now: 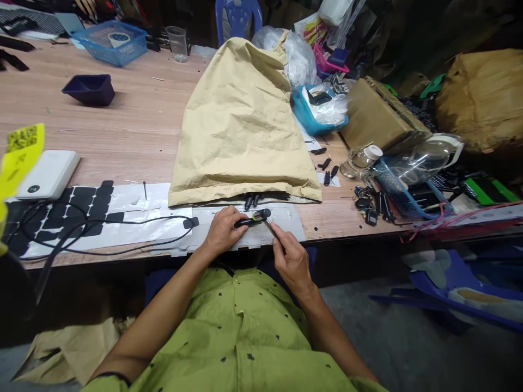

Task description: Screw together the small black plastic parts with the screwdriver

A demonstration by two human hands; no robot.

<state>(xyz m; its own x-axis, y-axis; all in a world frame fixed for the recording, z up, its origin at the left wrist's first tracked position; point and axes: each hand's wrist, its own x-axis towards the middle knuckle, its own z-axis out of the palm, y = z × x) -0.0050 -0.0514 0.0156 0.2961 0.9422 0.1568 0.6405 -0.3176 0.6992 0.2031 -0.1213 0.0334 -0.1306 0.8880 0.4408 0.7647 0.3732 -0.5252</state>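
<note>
At the table's front edge, my left hand (pixel 224 231) is closed round a slim black part (pixel 245 222) whose far end shows a bit of yellow-green and silver. My right hand (pixel 292 258) grips a metal-handled tool with a round dark head (pixel 265 214), which looks like a small ratchet wrench. The tool's head meets the end of the black part; the exact contact is too small to make out. Just beyond my hands, several black pieces (pixel 254 200) stick out from the open mouth of a large beige bag (pixel 245 125). A white sheet (pixel 292 220) lies beneath my hands.
To the left are black adhesive pads (pixel 59 215) on white backing, a looped black cable (pixel 134 220), a white box (pixel 49 174) and a dark purple tray (pixel 89 90). Rightward sit a teal basket (pixel 312 117), small black parts (pixel 327 166), a carton (pixel 379 114) and a blue basket (pixel 398 185).
</note>
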